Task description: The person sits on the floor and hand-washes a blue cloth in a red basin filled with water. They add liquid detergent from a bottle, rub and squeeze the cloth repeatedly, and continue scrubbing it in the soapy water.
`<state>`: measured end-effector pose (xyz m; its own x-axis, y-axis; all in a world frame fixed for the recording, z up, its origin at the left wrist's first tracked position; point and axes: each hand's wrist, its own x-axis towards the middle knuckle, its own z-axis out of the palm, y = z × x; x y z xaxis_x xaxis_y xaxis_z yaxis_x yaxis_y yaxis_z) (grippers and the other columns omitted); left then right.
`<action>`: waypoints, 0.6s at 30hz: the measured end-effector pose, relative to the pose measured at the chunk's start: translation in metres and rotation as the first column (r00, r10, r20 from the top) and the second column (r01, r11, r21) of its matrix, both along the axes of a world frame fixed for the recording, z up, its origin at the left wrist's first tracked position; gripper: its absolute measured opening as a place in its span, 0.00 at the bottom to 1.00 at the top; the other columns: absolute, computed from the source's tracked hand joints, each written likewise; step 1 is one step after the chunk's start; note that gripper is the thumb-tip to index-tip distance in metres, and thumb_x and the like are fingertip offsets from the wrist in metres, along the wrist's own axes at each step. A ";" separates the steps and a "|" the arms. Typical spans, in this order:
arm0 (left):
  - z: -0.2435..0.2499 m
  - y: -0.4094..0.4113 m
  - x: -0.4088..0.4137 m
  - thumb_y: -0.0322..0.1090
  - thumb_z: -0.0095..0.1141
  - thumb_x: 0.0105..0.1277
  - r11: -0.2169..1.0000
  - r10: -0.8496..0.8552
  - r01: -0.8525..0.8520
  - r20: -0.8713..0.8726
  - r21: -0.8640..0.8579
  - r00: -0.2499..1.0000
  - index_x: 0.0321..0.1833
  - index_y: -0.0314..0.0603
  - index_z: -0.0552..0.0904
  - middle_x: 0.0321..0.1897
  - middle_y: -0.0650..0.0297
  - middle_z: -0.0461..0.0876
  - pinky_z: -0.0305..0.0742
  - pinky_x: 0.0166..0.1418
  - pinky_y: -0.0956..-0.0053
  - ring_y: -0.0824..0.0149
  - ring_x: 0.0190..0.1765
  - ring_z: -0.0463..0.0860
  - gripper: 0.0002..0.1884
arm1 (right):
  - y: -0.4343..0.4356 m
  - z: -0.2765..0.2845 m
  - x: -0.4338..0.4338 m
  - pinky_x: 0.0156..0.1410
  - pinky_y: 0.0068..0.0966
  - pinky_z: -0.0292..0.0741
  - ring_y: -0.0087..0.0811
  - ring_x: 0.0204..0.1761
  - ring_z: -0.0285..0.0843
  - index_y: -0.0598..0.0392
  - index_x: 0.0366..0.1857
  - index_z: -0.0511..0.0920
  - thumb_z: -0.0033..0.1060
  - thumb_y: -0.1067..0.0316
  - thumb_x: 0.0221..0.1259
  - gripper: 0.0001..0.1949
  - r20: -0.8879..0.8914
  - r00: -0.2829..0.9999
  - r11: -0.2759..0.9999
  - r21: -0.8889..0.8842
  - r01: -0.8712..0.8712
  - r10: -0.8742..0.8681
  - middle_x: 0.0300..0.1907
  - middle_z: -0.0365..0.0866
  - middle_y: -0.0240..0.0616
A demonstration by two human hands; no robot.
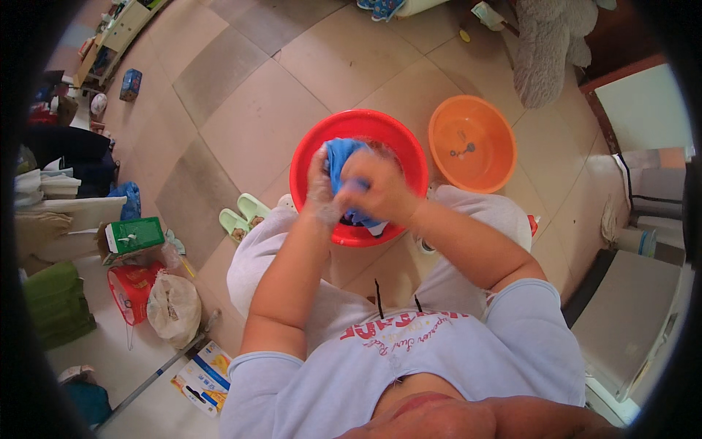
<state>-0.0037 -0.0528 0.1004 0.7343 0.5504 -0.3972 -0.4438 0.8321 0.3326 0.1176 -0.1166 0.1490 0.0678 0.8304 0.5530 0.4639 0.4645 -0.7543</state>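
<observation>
A red plastic basin (pixel 412 134) stands on the tiled floor between my knees. Above it my left hand (pixel 320 178) holds a wet blue cloth garment (pixel 341 156) along its left side. My right hand (pixel 378 184), blurred, is closed over the same cloth, with part of a blue thing showing between its fingers; what that is, I cannot tell. Lower folds of the cloth hang into the basin, where a dark patch shows under my hands. The inside of the basin is mostly hidden by my hands and the cloth.
An orange plastic basin (pixel 473 144) with a little water stands right of the red one. Light green slippers (pixel 245 215) lie on the floor at the left. Farther left are a green box (pixel 137 236), a red basket (pixel 129 296) and a whitish bag (pixel 174 310). A grey plush toy (pixel 540 60) is at upper right.
</observation>
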 end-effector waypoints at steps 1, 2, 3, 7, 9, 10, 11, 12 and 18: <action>-0.009 -0.008 0.002 0.51 0.46 0.71 1.000 -0.016 0.015 0.009 0.027 1.000 0.48 0.42 0.79 0.42 0.62 0.83 0.79 0.53 0.67 0.63 0.45 0.83 0.19 | 0.005 -0.006 -0.009 0.44 0.35 0.72 0.43 0.33 0.77 0.53 0.27 0.78 0.68 0.57 0.53 0.11 0.083 0.988 0.991 -0.014 0.133 -0.132 0.27 0.76 0.42; -0.019 -0.013 0.012 0.49 0.36 0.75 1.000 -0.012 0.011 0.158 0.001 0.987 0.54 0.43 0.76 0.46 0.62 0.81 0.73 0.61 0.62 0.60 0.52 0.79 0.21 | 0.009 -0.019 -0.016 0.42 0.36 0.72 0.44 0.31 0.76 0.52 0.23 0.76 0.68 0.57 0.52 0.12 0.166 0.952 0.964 -0.017 0.264 -0.258 0.24 0.75 0.43; -0.025 -0.020 0.015 0.50 0.36 0.75 0.996 -0.037 0.032 0.063 0.079 0.997 0.55 0.44 0.76 0.47 0.63 0.80 0.72 0.62 0.63 0.61 0.53 0.79 0.21 | 0.008 -0.030 -0.018 0.40 0.37 0.72 0.45 0.29 0.76 0.52 0.18 0.75 0.67 0.57 0.51 0.14 0.255 0.890 0.918 -0.020 0.395 -0.377 0.21 0.74 0.43; 0.009 -0.017 0.032 0.51 0.36 0.74 0.999 -0.033 0.032 -0.137 -0.007 0.990 0.57 0.46 0.75 0.48 0.64 0.79 0.72 0.62 0.63 0.64 0.55 0.78 0.21 | 0.035 -0.030 0.008 0.38 0.39 0.72 0.45 0.29 0.76 0.53 0.15 0.73 0.64 0.60 0.50 0.13 -0.022 0.848 0.801 -0.340 0.492 -0.530 0.22 0.75 0.46; -0.041 0.004 0.008 0.53 0.37 0.74 0.994 -0.045 -0.021 0.593 0.104 0.804 0.57 0.45 0.74 0.51 0.63 0.80 0.74 0.60 0.62 0.64 0.56 0.78 0.23 | 0.019 -0.035 -0.038 0.38 0.41 0.72 0.45 0.29 0.76 0.53 0.16 0.74 0.63 0.61 0.50 0.12 0.083 0.949 0.951 -0.028 0.306 -0.303 0.22 0.75 0.47; -0.030 0.003 0.010 0.52 0.37 0.74 0.997 -0.025 -0.012 0.438 0.082 0.899 0.58 0.45 0.74 0.52 0.62 0.79 0.75 0.60 0.63 0.64 0.56 0.79 0.22 | 0.010 -0.024 -0.041 0.38 0.42 0.72 0.46 0.30 0.76 0.53 0.18 0.73 0.63 0.61 0.50 0.11 0.086 0.965 0.963 -0.089 0.253 -0.246 0.24 0.75 0.48; -0.019 0.001 0.013 0.50 0.38 0.73 0.998 -0.009 -0.007 0.267 0.058 0.964 0.59 0.44 0.73 0.53 0.61 0.79 0.75 0.60 0.64 0.63 0.55 0.79 0.22 | 0.005 -0.012 -0.044 0.38 0.43 0.72 0.47 0.31 0.76 0.53 0.19 0.73 0.63 0.62 0.49 0.10 0.085 0.978 0.969 -0.145 0.201 -0.190 0.25 0.76 0.48; 0.001 -0.007 0.021 0.48 0.39 0.73 0.999 -0.015 0.012 0.089 0.030 0.996 0.60 0.44 0.72 0.54 0.61 0.79 0.75 0.60 0.64 0.62 0.55 0.80 0.21 | 0.013 -0.030 -0.025 0.38 0.43 0.71 0.48 0.32 0.77 0.53 0.21 0.74 0.63 0.62 0.50 0.10 0.323 0.887 0.908 -0.147 0.392 -0.330 0.28 0.77 0.49; -0.047 0.003 0.004 0.49 0.36 0.72 0.980 -0.081 -0.068 0.693 0.185 0.716 0.70 0.41 0.64 0.58 0.58 0.74 0.67 0.68 0.64 0.62 0.64 0.72 0.28 | 0.020 -0.026 -0.047 0.40 0.41 0.69 0.49 0.32 0.73 0.54 0.22 0.71 0.62 0.67 0.49 0.08 0.035 0.958 0.957 -0.035 0.286 -0.285 0.27 0.72 0.48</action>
